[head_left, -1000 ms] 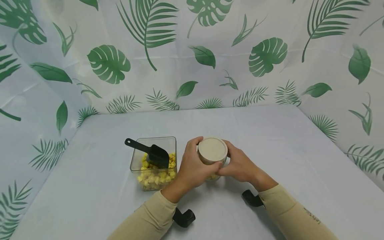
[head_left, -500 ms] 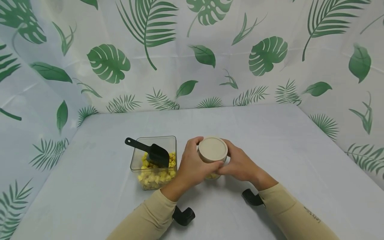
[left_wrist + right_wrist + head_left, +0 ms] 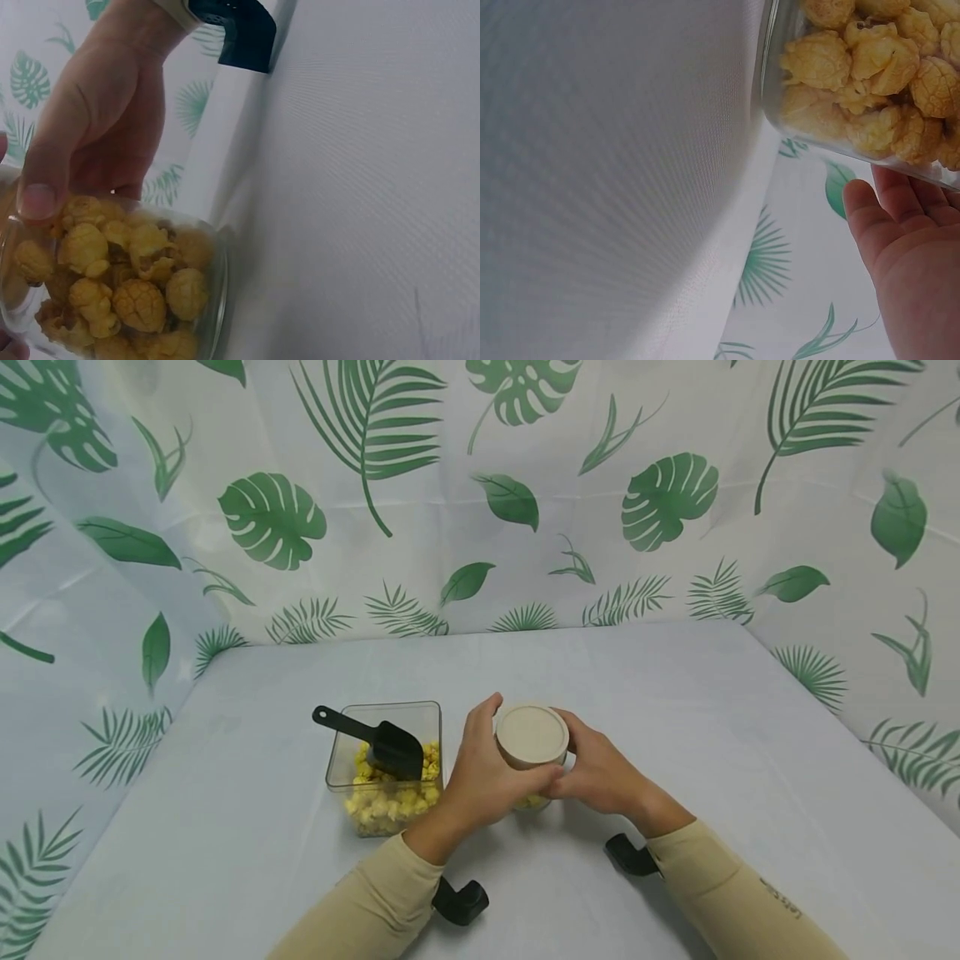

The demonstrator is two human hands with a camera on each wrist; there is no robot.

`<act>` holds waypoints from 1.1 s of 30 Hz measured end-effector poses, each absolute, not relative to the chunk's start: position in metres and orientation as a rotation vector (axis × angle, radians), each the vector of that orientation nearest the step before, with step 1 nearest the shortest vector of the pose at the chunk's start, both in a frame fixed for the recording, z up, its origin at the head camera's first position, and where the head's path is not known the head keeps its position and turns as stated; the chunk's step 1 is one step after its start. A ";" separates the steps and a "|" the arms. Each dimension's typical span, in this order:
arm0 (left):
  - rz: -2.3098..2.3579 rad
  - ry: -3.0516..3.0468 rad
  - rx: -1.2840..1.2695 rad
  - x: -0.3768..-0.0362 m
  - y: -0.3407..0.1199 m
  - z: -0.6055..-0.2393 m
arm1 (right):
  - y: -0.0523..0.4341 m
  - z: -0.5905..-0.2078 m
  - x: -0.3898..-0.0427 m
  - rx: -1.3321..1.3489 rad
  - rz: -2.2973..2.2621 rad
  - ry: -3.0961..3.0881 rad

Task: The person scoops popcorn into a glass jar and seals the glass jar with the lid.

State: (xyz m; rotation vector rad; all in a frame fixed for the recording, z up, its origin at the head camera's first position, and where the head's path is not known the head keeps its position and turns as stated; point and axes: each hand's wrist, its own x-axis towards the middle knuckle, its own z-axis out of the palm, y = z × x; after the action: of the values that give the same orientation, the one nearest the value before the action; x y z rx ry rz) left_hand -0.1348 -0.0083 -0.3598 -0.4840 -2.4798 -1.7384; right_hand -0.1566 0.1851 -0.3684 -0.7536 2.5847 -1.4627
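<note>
A clear glass jar (image 3: 532, 799) of yellow popcorn, capped by a round beige lid (image 3: 532, 736), stands on the table in front of me. My left hand (image 3: 483, 768) wraps round its left side, fingers curled across the front below the lid. From the right, my right hand (image 3: 600, 768) grips the jar at the lid's edge. In the left wrist view the jar (image 3: 127, 292) fills the lower left, with the right hand (image 3: 105, 127) behind it. The right wrist view shows the jar (image 3: 870, 82) at top right and the left hand (image 3: 915, 255) below it.
A clear square container (image 3: 341, 752) partly filled with popcorn stands just left of the jar, with a black scoop (image 3: 375, 742) resting in it. The grey tablecloth (image 3: 675, 710) spreads all round. Leaf-print curtains (image 3: 480, 485) close off the back and both sides.
The uppermost finger of my left hand has lifted a little beside the lid. The jar and my right hand have stayed in place.
</note>
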 end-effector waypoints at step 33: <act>-1.648 -2.443 -0.550 -0.138 -0.005 -0.365 | 0.185 -0.369 -0.157 -0.717 -1.437 2.603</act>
State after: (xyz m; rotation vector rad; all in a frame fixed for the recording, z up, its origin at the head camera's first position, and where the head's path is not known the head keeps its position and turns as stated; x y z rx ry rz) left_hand -0.1381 -0.0048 -0.3646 -0.5504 -2.4433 -1.6483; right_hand -0.1568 0.1854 -0.3689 -0.7174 2.6032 -1.4368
